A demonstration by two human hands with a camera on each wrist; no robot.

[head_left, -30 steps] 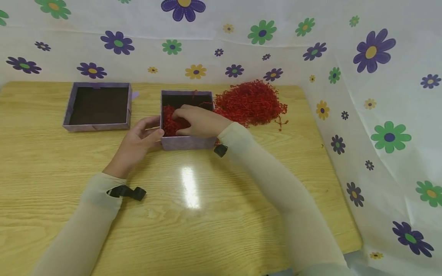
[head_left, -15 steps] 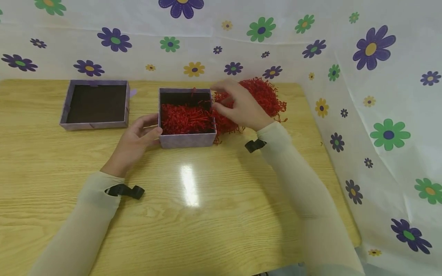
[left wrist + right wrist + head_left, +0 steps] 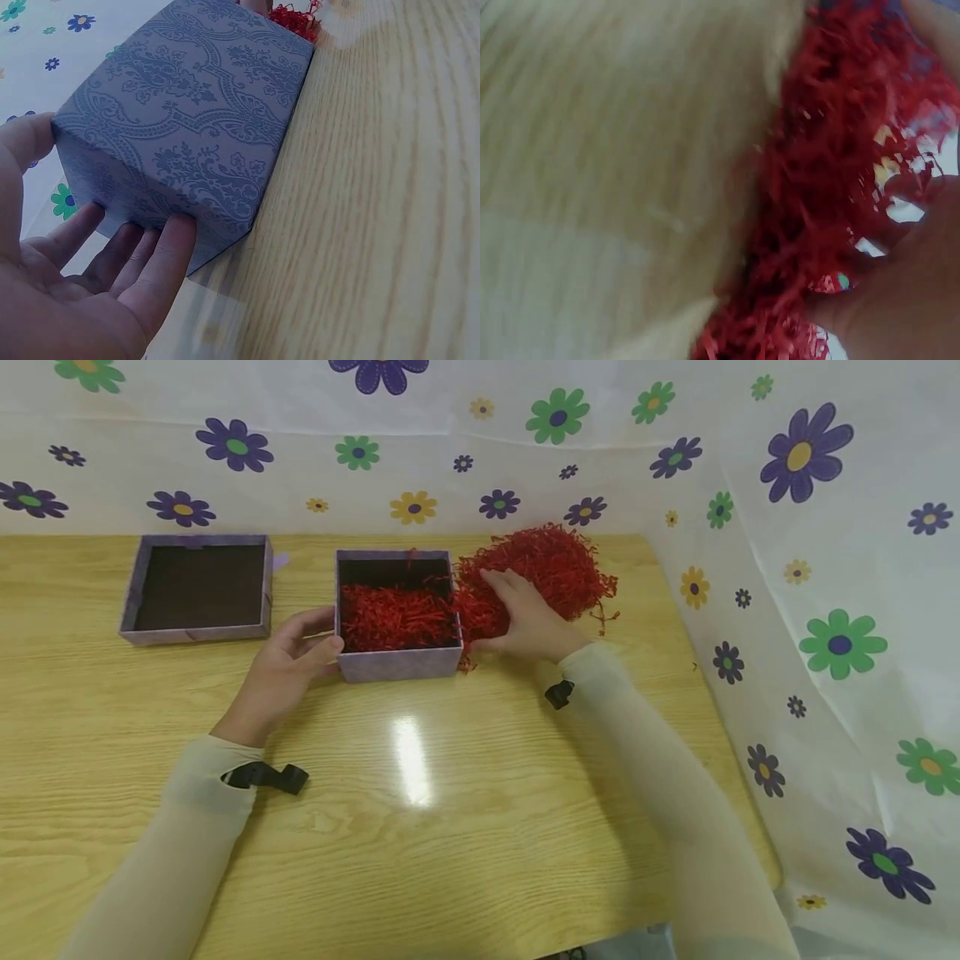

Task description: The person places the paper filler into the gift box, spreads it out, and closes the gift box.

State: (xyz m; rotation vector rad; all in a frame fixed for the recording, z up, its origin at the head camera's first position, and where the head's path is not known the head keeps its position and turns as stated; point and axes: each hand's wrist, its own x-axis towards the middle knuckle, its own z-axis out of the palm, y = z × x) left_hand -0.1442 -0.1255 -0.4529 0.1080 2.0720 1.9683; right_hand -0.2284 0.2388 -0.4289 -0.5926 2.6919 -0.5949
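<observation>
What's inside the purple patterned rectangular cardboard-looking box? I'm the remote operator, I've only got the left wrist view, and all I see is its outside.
Observer: A layer of crinkly red paper-like shreds lies inside, with the dark interior showing along the far side.
Operator: What's just right of the box?
Observer: The right hand, its fingers at a loose heap of similar red shreds.
Operator: And off to the box's left?
Observer: A shallow, purple-sided rectangular tray with a dark inside, standing apart from the box.
</observation>
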